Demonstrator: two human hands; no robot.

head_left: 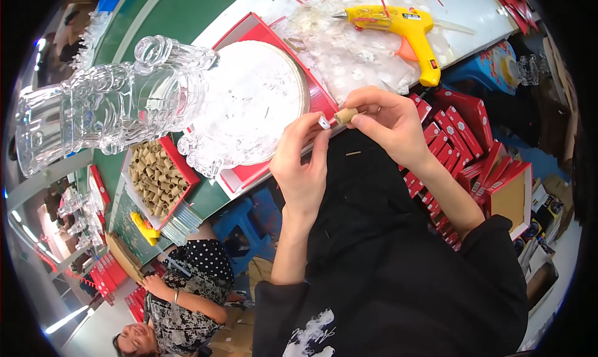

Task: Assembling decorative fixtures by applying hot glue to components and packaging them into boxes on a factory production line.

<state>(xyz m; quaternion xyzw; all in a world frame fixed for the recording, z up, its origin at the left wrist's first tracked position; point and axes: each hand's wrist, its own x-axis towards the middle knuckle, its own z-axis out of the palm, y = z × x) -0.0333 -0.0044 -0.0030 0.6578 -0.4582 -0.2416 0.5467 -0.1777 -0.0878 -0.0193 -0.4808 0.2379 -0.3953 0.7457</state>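
Observation:
Between the thumb and fingers of my left hand [301, 161] is a small white piece [324, 123] with a dark spot on it. A short tan cardboard tube [344, 116] is pinched in my right hand [389, 123], its hollow end turned toward the white piece. The two lie close together, and I cannot tell whether they touch. Just left of my hands, a large clear, sculpted ornament [124, 102] lies on its side, its round white base [265, 95] facing me over an opened red box [321, 98].
A yellow glue gun [398, 24] rests on cloudy plastic sheeting [355, 58] beyond my hands. Many tan tubes [159, 179] fill a red-edged box at left. Red cartons [458, 130] are stacked at right. A co-worker [187, 295] sits lower left, near another yellow glue gun [144, 227].

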